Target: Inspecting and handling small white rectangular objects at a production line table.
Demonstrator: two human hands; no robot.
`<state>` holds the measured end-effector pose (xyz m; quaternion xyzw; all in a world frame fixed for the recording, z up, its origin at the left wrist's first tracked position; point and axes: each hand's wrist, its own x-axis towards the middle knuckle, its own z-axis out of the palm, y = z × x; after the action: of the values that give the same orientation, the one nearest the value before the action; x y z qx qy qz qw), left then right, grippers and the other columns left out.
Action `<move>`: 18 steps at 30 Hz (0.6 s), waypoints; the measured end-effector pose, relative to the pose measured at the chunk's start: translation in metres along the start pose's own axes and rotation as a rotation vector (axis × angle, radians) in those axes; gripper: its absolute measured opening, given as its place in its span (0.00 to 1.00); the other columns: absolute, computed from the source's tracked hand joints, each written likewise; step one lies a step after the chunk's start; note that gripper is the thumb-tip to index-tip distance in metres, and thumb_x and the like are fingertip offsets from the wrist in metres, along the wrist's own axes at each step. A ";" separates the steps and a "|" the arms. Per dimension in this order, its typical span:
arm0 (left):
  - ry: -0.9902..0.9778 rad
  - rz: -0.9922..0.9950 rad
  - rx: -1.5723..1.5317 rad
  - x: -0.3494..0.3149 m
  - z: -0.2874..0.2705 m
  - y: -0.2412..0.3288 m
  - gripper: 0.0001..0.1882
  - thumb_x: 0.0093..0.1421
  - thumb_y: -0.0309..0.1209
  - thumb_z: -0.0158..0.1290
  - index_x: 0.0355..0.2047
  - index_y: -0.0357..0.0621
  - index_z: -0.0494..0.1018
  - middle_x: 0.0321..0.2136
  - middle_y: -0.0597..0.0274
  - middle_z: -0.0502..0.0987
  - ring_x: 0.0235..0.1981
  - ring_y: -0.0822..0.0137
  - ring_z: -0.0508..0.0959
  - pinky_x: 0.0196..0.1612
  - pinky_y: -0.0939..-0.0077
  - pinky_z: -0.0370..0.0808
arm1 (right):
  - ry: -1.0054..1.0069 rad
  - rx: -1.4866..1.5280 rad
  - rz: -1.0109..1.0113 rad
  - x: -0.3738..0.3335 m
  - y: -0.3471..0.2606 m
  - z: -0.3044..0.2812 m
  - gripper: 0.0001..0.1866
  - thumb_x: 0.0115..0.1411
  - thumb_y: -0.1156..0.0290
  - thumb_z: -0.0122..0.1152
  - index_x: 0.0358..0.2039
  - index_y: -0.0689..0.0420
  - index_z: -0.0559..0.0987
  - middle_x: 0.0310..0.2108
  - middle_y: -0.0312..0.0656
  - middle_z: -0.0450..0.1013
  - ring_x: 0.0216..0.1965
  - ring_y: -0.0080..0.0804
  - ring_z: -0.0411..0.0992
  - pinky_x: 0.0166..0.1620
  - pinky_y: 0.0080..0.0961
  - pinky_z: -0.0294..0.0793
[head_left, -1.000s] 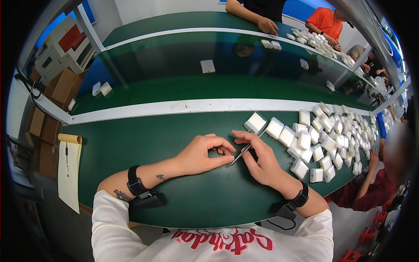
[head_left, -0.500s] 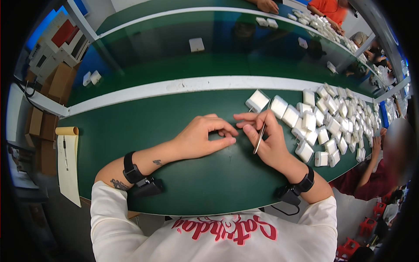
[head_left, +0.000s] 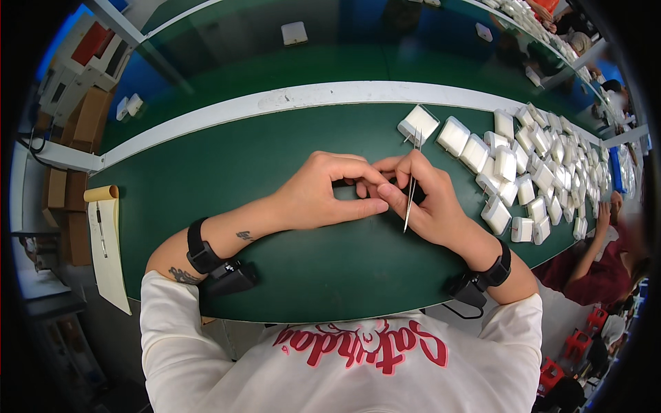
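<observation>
A: R hand [head_left: 438, 208]?
B: Clamped on tweezers [head_left: 411, 191], b/w thumb & fingers; tips pointing fwd, nr one white case [head_left: 419, 122] just beyond grip.
A: L hand [head_left: 318, 192]?
B: Just L of grip, fingertips by R's, curled; can't tell if it's holding anything.
A: Rest?
B: White pile [head_left: 505, 164] R of grip, on green tbl [head_left: 330, 275]; notepad [head_left: 114, 265] w/ pen [head_left: 101, 227] far L.

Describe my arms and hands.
Left hand and right hand are bare. White sleeves end near the elbows. Each forearm wears a black strap with a boxy black unit; a thin cable loops by the right one. The left forearm has dark tattoos.
</observation>
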<state>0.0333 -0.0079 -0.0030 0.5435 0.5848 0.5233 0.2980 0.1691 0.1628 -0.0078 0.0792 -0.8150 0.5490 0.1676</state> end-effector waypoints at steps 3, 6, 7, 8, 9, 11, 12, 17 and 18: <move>0.002 -0.002 -0.006 0.001 0.000 0.000 0.08 0.56 0.23 0.64 0.37 0.37 0.81 0.28 0.63 0.80 0.30 0.73 0.78 0.37 0.78 0.76 | -0.002 -0.019 0.008 -0.001 0.000 -0.001 0.15 0.65 0.72 0.62 0.30 0.58 0.63 0.40 0.51 0.79 0.36 0.39 0.79 0.39 0.28 0.78; 0.001 -0.004 -0.008 0.000 0.000 0.000 0.07 0.56 0.24 0.64 0.36 0.38 0.81 0.27 0.63 0.80 0.29 0.73 0.78 0.37 0.78 0.76 | -0.013 -0.039 0.005 -0.001 0.002 -0.001 0.15 0.65 0.71 0.63 0.30 0.58 0.63 0.40 0.51 0.79 0.36 0.40 0.79 0.40 0.29 0.77; 0.000 -0.003 -0.009 0.000 0.000 0.000 0.07 0.56 0.23 0.64 0.35 0.38 0.81 0.27 0.63 0.80 0.29 0.73 0.78 0.37 0.78 0.76 | -0.010 -0.029 0.007 -0.002 0.002 -0.001 0.15 0.64 0.71 0.63 0.30 0.58 0.63 0.40 0.51 0.79 0.36 0.40 0.78 0.40 0.29 0.77; 0.002 -0.008 -0.017 0.000 0.000 0.000 0.06 0.56 0.24 0.64 0.35 0.38 0.81 0.26 0.63 0.79 0.29 0.73 0.78 0.37 0.78 0.76 | -0.008 -0.021 0.013 -0.002 0.002 -0.001 0.16 0.64 0.70 0.63 0.30 0.58 0.63 0.40 0.51 0.79 0.36 0.40 0.78 0.40 0.30 0.77; 0.004 -0.012 -0.025 0.000 0.000 0.000 0.06 0.56 0.24 0.64 0.35 0.38 0.81 0.26 0.64 0.79 0.28 0.73 0.78 0.37 0.78 0.76 | -0.010 -0.013 0.018 -0.002 0.003 0.000 0.16 0.64 0.70 0.63 0.30 0.58 0.63 0.40 0.51 0.79 0.36 0.40 0.78 0.41 0.30 0.77; 0.004 -0.018 -0.046 0.000 0.000 0.001 0.06 0.56 0.24 0.64 0.34 0.39 0.81 0.26 0.64 0.79 0.28 0.74 0.78 0.37 0.78 0.76 | -0.009 -0.025 0.006 -0.002 0.003 0.000 0.16 0.64 0.69 0.63 0.30 0.58 0.63 0.40 0.51 0.79 0.37 0.40 0.77 0.40 0.31 0.76; 0.003 -0.019 -0.052 0.000 0.000 0.001 0.06 0.56 0.24 0.64 0.34 0.39 0.81 0.26 0.64 0.79 0.28 0.74 0.78 0.37 0.78 0.75 | -0.012 -0.027 -0.003 -0.001 0.003 0.000 0.16 0.64 0.69 0.64 0.30 0.58 0.63 0.40 0.51 0.79 0.37 0.40 0.77 0.40 0.31 0.76; -0.018 -0.044 -0.074 0.000 -0.001 0.002 0.05 0.57 0.24 0.64 0.34 0.39 0.81 0.26 0.65 0.79 0.29 0.75 0.77 0.39 0.77 0.75 | -0.027 -0.029 0.036 -0.001 0.001 0.000 0.16 0.63 0.69 0.64 0.30 0.58 0.63 0.39 0.50 0.79 0.36 0.43 0.76 0.40 0.32 0.75; -0.019 -0.055 -0.083 0.000 -0.001 0.002 0.05 0.57 0.24 0.64 0.34 0.39 0.81 0.26 0.65 0.79 0.29 0.75 0.77 0.39 0.77 0.75 | -0.026 -0.036 0.024 -0.001 0.001 0.000 0.16 0.62 0.69 0.65 0.30 0.58 0.63 0.39 0.49 0.79 0.36 0.43 0.76 0.40 0.32 0.74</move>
<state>0.0328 -0.0088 -0.0011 0.5193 0.5744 0.5336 0.3402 0.1698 0.1634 -0.0090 0.0734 -0.8278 0.5351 0.1518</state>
